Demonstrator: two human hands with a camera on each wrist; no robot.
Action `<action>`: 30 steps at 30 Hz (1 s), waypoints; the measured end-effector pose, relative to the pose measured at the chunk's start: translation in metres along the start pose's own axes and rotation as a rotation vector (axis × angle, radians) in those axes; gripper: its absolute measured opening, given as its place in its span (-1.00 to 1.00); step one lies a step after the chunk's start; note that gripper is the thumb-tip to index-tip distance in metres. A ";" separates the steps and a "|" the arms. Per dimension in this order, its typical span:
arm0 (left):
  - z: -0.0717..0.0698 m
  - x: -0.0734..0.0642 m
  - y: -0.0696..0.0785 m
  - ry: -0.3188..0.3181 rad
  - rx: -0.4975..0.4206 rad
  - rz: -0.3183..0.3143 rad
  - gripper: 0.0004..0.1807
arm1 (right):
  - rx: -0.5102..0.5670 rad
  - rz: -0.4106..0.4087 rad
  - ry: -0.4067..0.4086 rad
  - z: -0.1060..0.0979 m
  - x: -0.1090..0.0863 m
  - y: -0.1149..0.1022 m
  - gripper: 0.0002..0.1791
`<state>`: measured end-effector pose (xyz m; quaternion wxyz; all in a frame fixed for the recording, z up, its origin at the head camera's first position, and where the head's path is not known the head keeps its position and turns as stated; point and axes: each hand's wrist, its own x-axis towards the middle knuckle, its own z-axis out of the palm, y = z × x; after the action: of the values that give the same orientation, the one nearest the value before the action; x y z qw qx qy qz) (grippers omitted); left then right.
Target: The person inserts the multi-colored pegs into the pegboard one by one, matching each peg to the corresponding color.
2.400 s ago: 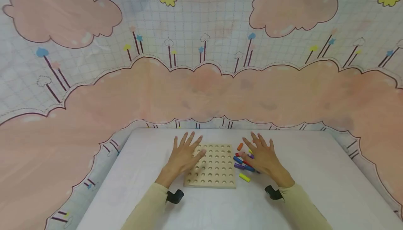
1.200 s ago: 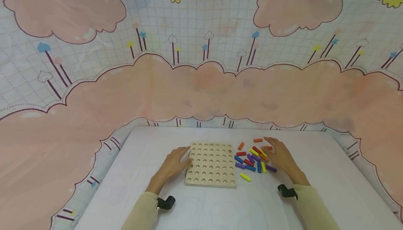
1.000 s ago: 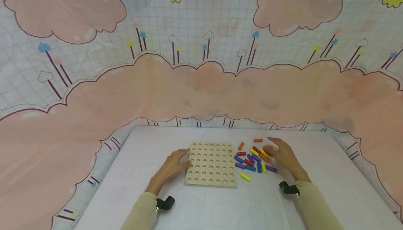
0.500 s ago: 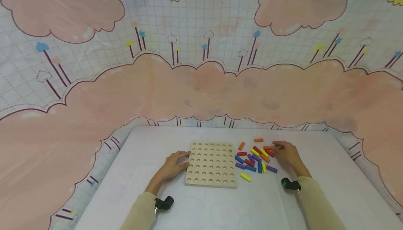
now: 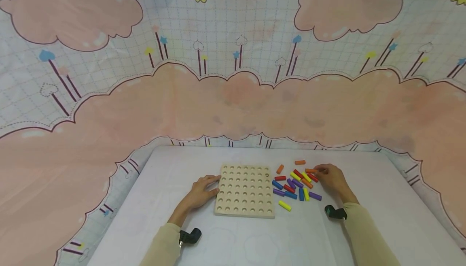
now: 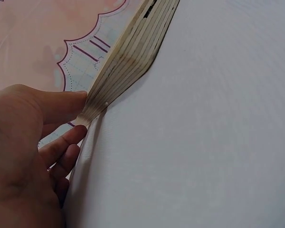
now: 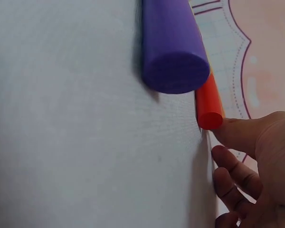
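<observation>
A square wooden pegboard (image 5: 244, 191) with rows of holes lies flat on the table. My left hand (image 5: 200, 191) is at its left edge; in the left wrist view, the thumb (image 6: 66, 104) touches the board's side (image 6: 126, 59). To the right of the board my right hand (image 5: 333, 179) pinches the end of an orange peg (image 5: 310, 171) at the edge of the scattered pegs. A red peg (image 5: 312, 177) lies just below its fingertips. In the right wrist view that red peg (image 7: 209, 102) hides the pinched peg, and a purple peg (image 7: 175, 52) is nearer the camera.
Several loose pegs lie right of the board, among them a yellow peg (image 5: 285, 205) nearest the front and an orange peg (image 5: 300, 162) at the back. A white cloth covers the table (image 5: 233, 241). A printed curtain (image 5: 255, 108) hangs behind.
Both hands, earlier spread over the board and pegs, have drawn apart. The left has settled at the board's left edge; the right has moved to the pegs' outer side and closed on an orange one.
</observation>
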<state>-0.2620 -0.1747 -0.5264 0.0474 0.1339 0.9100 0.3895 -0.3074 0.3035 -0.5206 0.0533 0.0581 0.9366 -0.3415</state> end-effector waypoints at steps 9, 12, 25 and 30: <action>0.001 -0.001 -0.002 0.005 -0.003 0.007 -0.49 | 0.112 0.000 0.093 0.001 -0.011 -0.004 -0.61; 0.001 0.000 -0.002 0.005 -0.005 0.001 -0.49 | 0.149 -0.020 0.132 0.001 -0.013 -0.007 -0.59; 0.000 -0.001 -0.001 0.011 -0.004 0.003 -0.48 | 0.311 -0.086 0.183 0.008 -0.020 -0.044 -0.57; 0.000 -0.002 -0.001 0.009 -0.004 -0.004 -0.48 | 0.348 -0.094 0.172 0.017 -0.025 -0.061 -0.63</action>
<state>-0.2600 -0.1757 -0.5271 0.0442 0.1301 0.9097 0.3918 -0.2910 0.2441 -0.4911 -0.0535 0.0516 0.8663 -0.4940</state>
